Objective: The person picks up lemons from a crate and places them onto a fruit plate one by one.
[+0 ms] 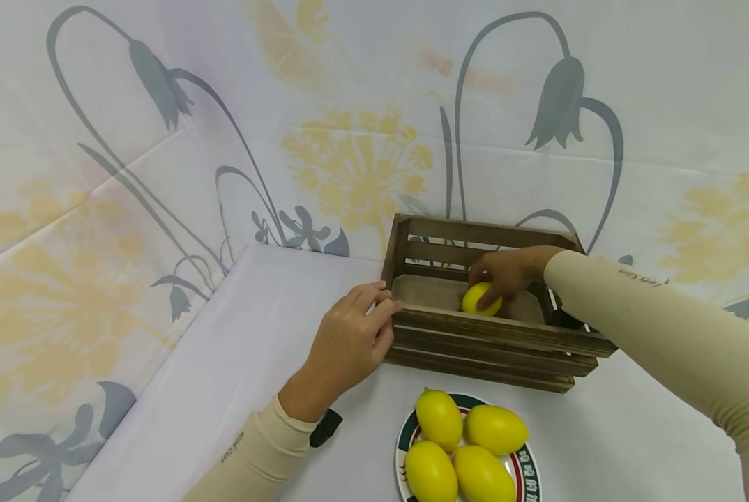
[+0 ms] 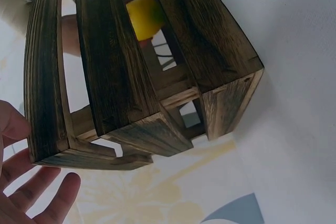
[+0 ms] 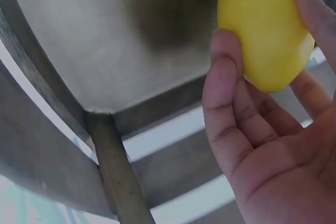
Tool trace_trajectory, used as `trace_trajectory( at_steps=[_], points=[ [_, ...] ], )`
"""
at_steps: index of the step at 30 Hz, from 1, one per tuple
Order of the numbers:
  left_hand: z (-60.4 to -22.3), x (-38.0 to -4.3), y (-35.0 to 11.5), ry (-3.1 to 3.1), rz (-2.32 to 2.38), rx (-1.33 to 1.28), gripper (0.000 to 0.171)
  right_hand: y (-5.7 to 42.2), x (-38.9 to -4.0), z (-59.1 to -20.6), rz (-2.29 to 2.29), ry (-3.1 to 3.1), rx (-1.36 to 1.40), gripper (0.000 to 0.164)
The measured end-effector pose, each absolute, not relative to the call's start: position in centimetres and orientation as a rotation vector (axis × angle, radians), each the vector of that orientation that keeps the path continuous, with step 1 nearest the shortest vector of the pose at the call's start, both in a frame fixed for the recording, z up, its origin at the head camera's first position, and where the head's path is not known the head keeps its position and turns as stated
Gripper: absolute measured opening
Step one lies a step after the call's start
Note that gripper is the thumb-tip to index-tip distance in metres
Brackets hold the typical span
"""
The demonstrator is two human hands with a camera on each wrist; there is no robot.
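Inside the slatted wooden crate [image 1: 494, 337], my right hand [image 1: 511, 270] holds a yellow lemon [image 1: 480, 300] between thumb and fingers. The right wrist view shows this lemon [image 3: 265, 30] close up, above the crate's pale floor [image 3: 121, 35], with a dark shadow on it. My left hand [image 1: 353, 335] is at the crate's front left corner, gripping the top slat. In the left wrist view its thumb lies against the slat and its other fingers [image 2: 63, 195] spread past the corner. Through the gaps there, part of the lemon [image 2: 145, 18] shows.
Several lemons [image 1: 439, 418] lie on a round plate [image 1: 528, 466] with a green and red rim, in front of the crate. White cloth [image 1: 274, 314] covers the table. A flower-printed cloth [image 1: 362, 160] hangs behind. A black object [image 1: 326, 427] is beside my left wrist.
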State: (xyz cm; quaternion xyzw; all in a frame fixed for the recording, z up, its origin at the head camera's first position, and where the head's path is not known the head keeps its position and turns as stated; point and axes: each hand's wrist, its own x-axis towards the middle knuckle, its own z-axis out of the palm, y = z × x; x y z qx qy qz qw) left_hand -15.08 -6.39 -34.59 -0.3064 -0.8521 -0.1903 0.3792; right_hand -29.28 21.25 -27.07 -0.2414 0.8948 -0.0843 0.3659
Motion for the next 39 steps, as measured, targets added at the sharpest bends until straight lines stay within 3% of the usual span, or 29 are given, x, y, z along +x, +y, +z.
trace_trajectory(
  at_steps=[15,21,29,39],
  points=[
    [-35.0,-14.5,-6.6,-2.166,-0.487,-0.782,0.017,21.6,-28.4,-23.3,-0.35,2.416,-0.668,0.051],
    [-35.0,-14.5,-6.4,-2.163,-0.49,-0.789,0.017,22.1,-27.1,-22.3,-0.379,2.502,-0.686,0.058],
    [-34.7,-14.9,-6.4,-2.16,-0.501,-0.794,0.018,22.1,-25.4,-20.5,-0.396,2.694,-0.77,0.048],
    [-34.5,-15.0,-6.2,-2.154,-0.507,-0.764,0.019,22.6,-21.9,-19.6,-0.565,2.895,-0.737,0.052]
  ],
)
